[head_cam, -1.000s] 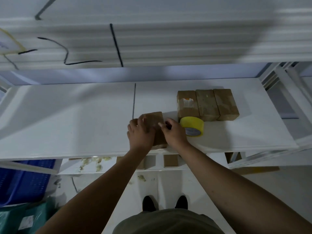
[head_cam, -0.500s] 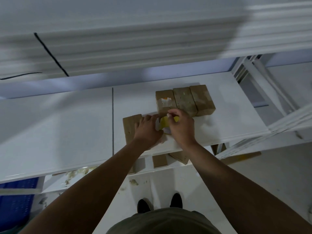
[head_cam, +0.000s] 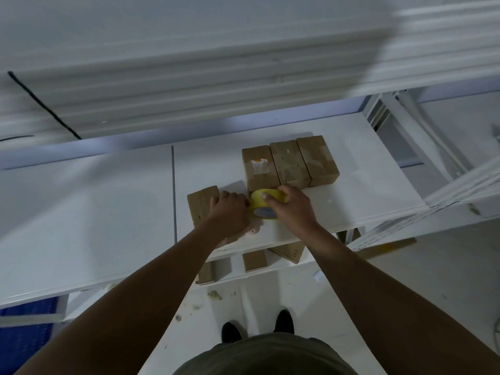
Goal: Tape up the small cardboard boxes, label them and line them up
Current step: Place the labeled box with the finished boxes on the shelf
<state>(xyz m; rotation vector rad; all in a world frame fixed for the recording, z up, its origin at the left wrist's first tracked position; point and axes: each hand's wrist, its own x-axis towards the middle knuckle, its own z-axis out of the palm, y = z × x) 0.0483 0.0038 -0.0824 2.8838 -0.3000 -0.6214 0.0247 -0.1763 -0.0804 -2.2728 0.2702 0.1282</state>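
Obs.: one loose box [head_cam: 201,203] lies flat near the front edge of the white worktop [head_cam: 94,212], apart from the row of three boxes [head_cam: 290,163], which stand touching side by side further back and to the right.

Left hand [head_cam: 230,211]: lies on the loose box with its fingers curled over the right part. Judged purpose: to pin the box so it cannot slide while tape goes on.

Right hand [head_cam: 293,208]: fingers and thumb wrap around the yellow tape roll [head_cam: 263,205]. The roll is just beside the left knuckles and just in front of the row's left box. No free tape end is visible, so I cannot tell whether a strip is started.

The row's left box carries a pale patch [head_cam: 258,165] on top, possibly a label; it is too blurred to read.

Judgement: three boxes look finished and lined up, and the fourth is at the taping step. Keeping the roll close to the pinned box shortens the pull.

More boxes [head_cam: 254,260] sit on the lower shelf, presumably stock to do.
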